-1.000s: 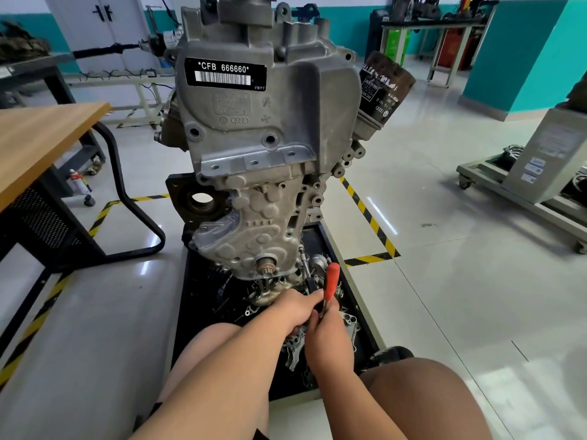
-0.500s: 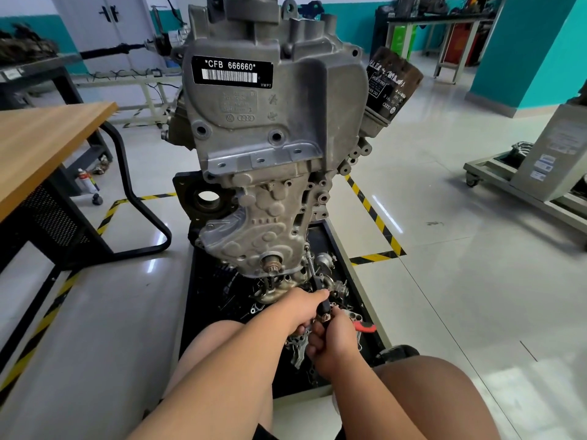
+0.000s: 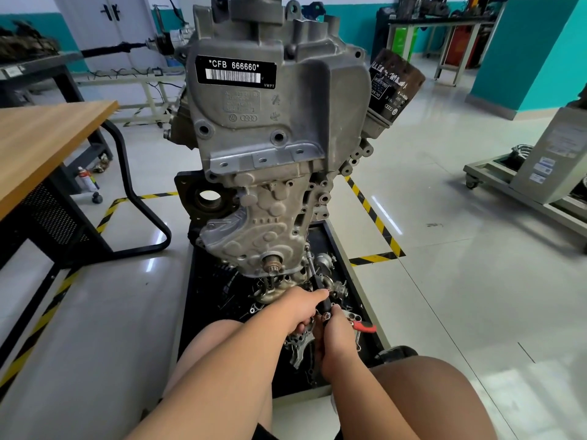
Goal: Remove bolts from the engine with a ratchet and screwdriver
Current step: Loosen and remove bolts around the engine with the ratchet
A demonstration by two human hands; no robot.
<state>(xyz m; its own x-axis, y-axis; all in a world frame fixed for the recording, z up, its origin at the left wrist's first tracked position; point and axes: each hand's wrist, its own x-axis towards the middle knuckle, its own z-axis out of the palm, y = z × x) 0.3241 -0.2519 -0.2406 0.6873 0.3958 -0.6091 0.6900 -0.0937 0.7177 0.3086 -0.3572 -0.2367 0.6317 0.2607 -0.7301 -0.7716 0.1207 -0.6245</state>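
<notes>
A grey engine [image 3: 273,147] stands upright on a black tray [image 3: 341,249] on the floor. A ratchet with a red handle [image 3: 365,328] carries a long black extension bar [image 3: 313,273] that runs up to a bolt on the engine's lower right edge. My left hand [image 3: 300,308] grips the lower part of the bar, thumb along it. Just below, my right hand [image 3: 336,339] is curled round the ratchet near its head, and the red handle sticks out to the right. The bolt itself is too small to make out.
Loose metal parts [image 3: 327,260] and brackets lie in the tray under and around my hands. An oil filter [image 3: 394,87] juts from the engine's upper right. A wooden table [image 3: 41,144] stands left, a wheeled cart [image 3: 521,185] right. My knees flank the tray's near edge.
The red ratchet handle swung from pointing up to pointing right, then stayed there. Both hands kept their hold. The view shifted slightly closer to the engine.
</notes>
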